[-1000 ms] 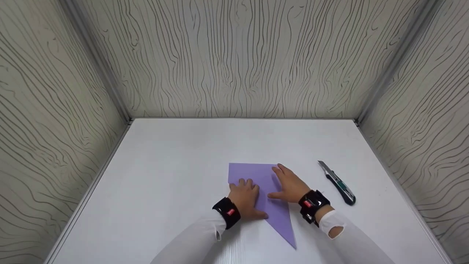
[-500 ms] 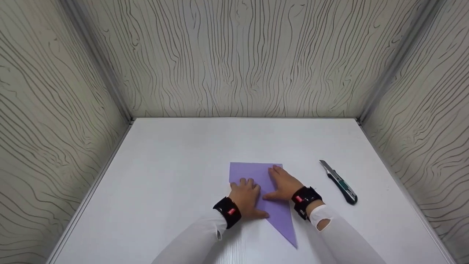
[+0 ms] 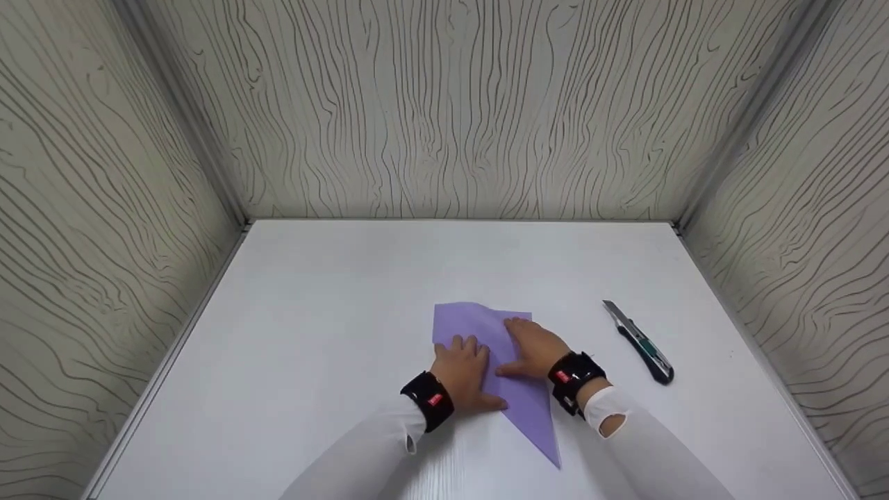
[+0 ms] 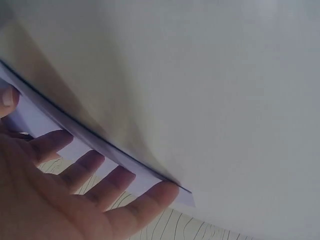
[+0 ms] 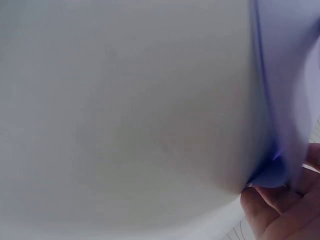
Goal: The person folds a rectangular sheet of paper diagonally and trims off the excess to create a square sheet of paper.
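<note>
A folded sheet of purple paper [image 3: 531, 410] lies on the white table, its long point toward the near edge. Its far edge bulges upward between the hands. On its left part, my left hand [image 3: 462, 378] presses down with fingers spread and thumb out to the right. In the left wrist view, those fingers [image 4: 92, 162] lie along the paper's edge [image 4: 47, 112]. My right hand [image 3: 538, 351] grips the paper near its far right corner. A lifted layer [image 5: 285, 65] curves above the table in the right wrist view, gathered at the fingertips [image 5: 252, 200].
A utility knife [image 3: 642, 347] with its blade out lies on the table [image 3: 333, 298] to the right of the right hand. Wood-grain panels [image 3: 444, 104] enclose the table at the back and both sides.
The right hand has moved left over the paper, and the paper's flat far edge has buckled upward. The left hand keeps its place on the sheet.
</note>
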`<state>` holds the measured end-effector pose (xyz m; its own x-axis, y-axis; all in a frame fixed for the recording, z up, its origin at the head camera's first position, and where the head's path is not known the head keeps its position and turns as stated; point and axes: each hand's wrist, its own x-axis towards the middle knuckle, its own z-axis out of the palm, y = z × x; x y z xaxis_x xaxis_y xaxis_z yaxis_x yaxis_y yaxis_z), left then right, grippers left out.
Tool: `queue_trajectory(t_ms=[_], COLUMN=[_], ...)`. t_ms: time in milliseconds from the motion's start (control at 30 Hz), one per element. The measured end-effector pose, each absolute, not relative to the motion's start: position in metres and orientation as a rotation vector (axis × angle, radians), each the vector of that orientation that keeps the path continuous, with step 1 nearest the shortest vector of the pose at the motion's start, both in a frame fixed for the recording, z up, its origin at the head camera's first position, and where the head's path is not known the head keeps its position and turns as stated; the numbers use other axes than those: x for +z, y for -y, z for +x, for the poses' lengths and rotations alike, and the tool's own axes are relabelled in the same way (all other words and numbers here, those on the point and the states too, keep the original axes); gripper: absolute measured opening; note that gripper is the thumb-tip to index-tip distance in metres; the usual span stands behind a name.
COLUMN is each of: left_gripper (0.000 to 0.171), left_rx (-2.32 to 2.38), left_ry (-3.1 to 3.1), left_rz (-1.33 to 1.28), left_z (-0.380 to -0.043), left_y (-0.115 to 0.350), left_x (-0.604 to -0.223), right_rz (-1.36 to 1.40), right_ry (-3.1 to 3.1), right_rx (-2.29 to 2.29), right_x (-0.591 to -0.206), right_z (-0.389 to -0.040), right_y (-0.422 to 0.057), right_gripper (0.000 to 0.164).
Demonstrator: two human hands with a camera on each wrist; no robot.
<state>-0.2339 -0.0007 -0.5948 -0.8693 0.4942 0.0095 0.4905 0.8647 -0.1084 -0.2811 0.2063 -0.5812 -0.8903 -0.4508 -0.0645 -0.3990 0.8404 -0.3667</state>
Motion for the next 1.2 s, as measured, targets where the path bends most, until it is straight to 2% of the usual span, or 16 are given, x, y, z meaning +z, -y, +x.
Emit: queue_trajectory(t_ms=[100,267,333,667,800,900,1033,1100,1200], left_gripper=[0.101,0.064,0.060,0.099,0.102,0.084,0.052,0.045,0.043], left_rx=[0.042,-0.209,-0.360,-1.464,-1.900,-2.238,-2.514,-2.537,-2.516], left_ry=[2.963,2.924,2.918,2.805,2.710,2.543,2.326,2.291,2.276], left_rz=[-0.774,-0.640,-0.548,-0.221,-0.077,-0.015,-0.078,-0.133,-0.217], left_z=[-0.236,-0.246,-0.252,-0.272,-0.274,-0.275,-0.276,-0.276,-0.274], left_y=[0.005,0.020,0.028,0.062,0.065,0.065,0.064,0.064,0.065], left_x=[-0.595,-0.591,-0.589,-0.580,-0.574,-0.573,-0.572,-0.572,-0.570], right_rz=[-0.664,-0.639,-0.613,-0.532,-0.493,-0.484,-0.483,-0.474,-0.433], right_ry=[-2.890,-2.923,-2.916,-2.674,-2.609,-2.564,-2.546,-2.553,-2.540], right_rx=[-0.606,-0.815,-0.911,-1.346,-1.434,-1.503,-1.567,-1.591,-1.633], right_x=[-0.581,-0.579,-0.578,-0.559,-0.549,-0.543,-0.539,-0.538,-0.537], right_z=[-0.281,-0.278,-0.277,-0.274,-0.272,-0.270,-0.267,-0.266,-0.265], right_y=[-0.205,-0.205,-0.206,-0.217,-0.223,-0.228,-0.233,-0.236,-0.241], right_gripper=[0.091,0.066,0.060,0.052,0.053,0.055,0.058,0.060,0.069])
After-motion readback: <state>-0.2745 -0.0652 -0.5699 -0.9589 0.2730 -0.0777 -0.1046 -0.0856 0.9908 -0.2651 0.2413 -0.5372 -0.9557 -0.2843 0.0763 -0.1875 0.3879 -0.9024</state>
